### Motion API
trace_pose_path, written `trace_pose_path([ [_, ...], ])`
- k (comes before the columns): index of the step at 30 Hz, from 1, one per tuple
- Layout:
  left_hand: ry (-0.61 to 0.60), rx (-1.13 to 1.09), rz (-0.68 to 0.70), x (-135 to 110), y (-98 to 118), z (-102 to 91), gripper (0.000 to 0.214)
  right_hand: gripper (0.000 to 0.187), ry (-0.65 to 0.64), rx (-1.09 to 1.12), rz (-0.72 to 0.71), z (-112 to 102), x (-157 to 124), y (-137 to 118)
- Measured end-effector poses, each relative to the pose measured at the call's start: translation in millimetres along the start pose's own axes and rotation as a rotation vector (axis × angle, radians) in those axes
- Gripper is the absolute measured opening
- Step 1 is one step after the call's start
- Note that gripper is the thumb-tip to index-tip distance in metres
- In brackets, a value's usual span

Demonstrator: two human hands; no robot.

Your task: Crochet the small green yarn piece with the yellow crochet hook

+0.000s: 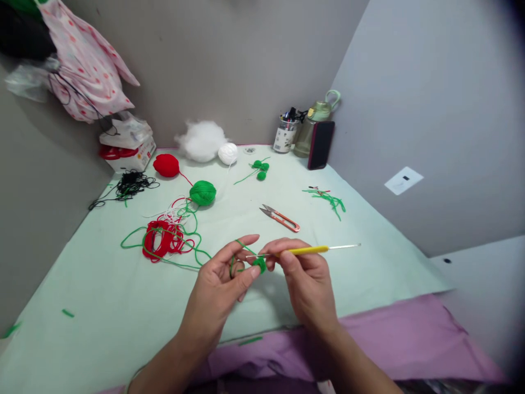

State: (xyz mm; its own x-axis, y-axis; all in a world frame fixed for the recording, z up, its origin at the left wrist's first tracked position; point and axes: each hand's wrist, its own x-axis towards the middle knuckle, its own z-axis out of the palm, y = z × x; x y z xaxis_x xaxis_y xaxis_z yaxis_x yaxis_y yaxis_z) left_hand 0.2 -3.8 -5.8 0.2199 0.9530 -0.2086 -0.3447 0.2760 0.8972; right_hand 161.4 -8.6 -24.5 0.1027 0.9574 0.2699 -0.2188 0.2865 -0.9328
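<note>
My left hand (223, 276) pinches a small green crochet piece (260, 265) between thumb and fingers, with green yarn looped over its raised index finger. My right hand (305, 273) grips a crochet hook (309, 250) by its yellow handle. The hook's thin metal tip points left and lies at the top of the green piece; its other metal end sticks out to the right. From my left hand the green yarn trails left across the table towards the green yarn ball (203, 193). Whether a loop sits on the hook tip is too small to tell.
Thread snips (281, 218) lie beyond my hands. Around them are a red yarn ball (166, 165), tangled red yarn (164, 239), black yarn (133, 185), white stuffing (203, 141), small green crocheted pieces (261, 169) and green scraps (328, 200). A phone (321, 145) leans against a bottle (305, 134).
</note>
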Motion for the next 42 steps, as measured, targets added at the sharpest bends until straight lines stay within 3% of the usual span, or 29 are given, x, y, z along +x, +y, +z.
trace_pose_path([
  [8,0.021,0.034,0.016,-2,4,-0.1,0.031,0.021,-0.027,0.136,0.037,-4,2,-3],
  [15,0.089,0.158,0.076,-3,5,-0.1,0.029,0.023,-0.069,-0.218,-0.2,-7,-9,-8],
  [19,0.13,0.222,0.103,-4,7,2.0,0.025,0.027,-0.133,-0.337,-0.378,-7,-12,-10],
  [23,0.173,0.269,0.139,-6,5,2.6,0.025,0.029,-0.191,-0.467,-0.471,-7,-10,-11],
  [26,0.185,0.209,0.136,-8,3,5.2,0.034,0.032,-0.217,-0.672,-0.584,-7,-11,-10],
  [29,0.103,-0.016,-0.003,-7,5,7.6,0.048,0.042,-0.227,-0.848,-0.664,-6,-13,-8],
  [31,0.018,-0.176,-0.126,-5,8,7.1,0.048,0.043,-0.188,-0.795,-0.647,-5,-14,-8],
  [33,-0.019,-0.257,-0.176,-2,10,5.0,0.041,0.036,-0.102,-0.598,-0.533,-3,-14,-9],
  [37,0.02,-0.192,-0.083,-1,10,2.3,0.029,0.024,0.017,-0.139,-0.238,0,-7,-11],
  [42,0.022,-0.053,-0.004,-3,-1,2.9,0.027,0.02,-0.046,-0.168,-0.239,5,-4,-8],
])
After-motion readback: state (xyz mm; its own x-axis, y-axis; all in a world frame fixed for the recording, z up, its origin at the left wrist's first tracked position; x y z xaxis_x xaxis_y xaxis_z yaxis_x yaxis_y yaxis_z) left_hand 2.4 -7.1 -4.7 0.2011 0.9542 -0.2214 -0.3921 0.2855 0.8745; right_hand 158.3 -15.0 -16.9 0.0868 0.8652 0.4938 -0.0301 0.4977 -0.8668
